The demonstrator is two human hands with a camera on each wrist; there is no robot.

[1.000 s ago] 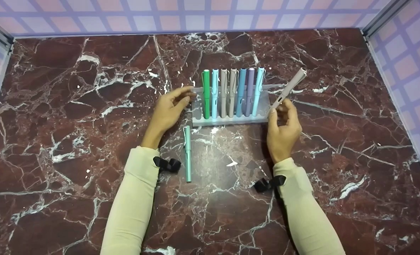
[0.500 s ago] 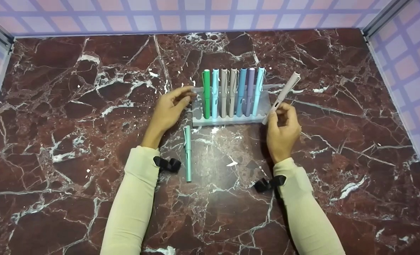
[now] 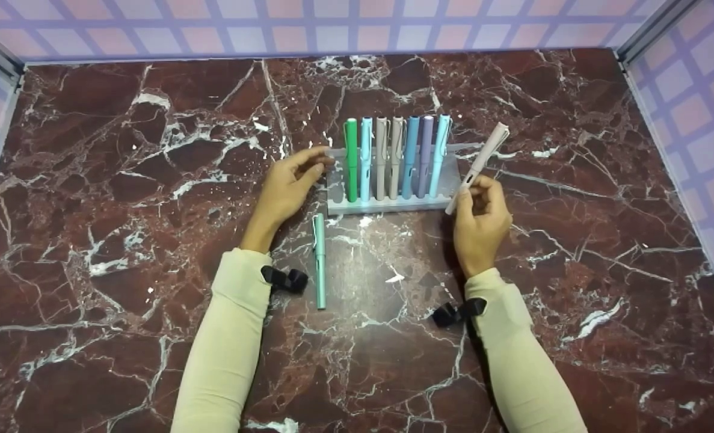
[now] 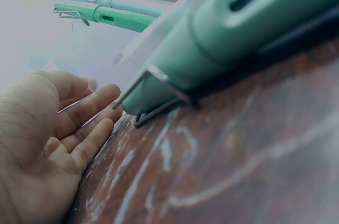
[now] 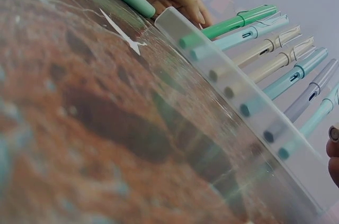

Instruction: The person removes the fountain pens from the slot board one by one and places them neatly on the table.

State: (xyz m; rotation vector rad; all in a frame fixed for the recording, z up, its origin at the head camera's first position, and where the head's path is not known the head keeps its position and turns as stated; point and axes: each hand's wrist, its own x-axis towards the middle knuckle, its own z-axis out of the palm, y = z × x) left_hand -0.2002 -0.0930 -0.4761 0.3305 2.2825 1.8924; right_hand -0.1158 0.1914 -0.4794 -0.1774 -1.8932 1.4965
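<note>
- One brown-red marbled tabletop (image 3: 603, 180) is carrying everything.
- One clear stand (image 3: 387, 210) is resting on it, near the middle.
- Two hands are working at its ends. The left hand (image 3: 287, 186) is reaching to the left end; its grip is loosely spread and is holding nothing that I can see; if it is touching the stand, I cannot tell.
- The right hand (image 3: 483, 216) is pinching a pale beige pen (image 3: 486, 152) near its lower end, between thumb and fingers.
- Seven pens (image 3: 396, 157) are standing in a row in the stand.
- One teal pen (image 3: 320, 264) is lying before the stand's left end, its clip end pointing toward the stand.
- The beige pen is leaning just beside the stand's right end. Because the grip is sitting so low, I think the pen could be tipping over or knocking the nearest light blue pen (image 3: 439, 156). Its long axis is slanting: the clip end is pointing up, away from the person and to the right; the lower end is pointing toward the stand's right front corner.
</note>
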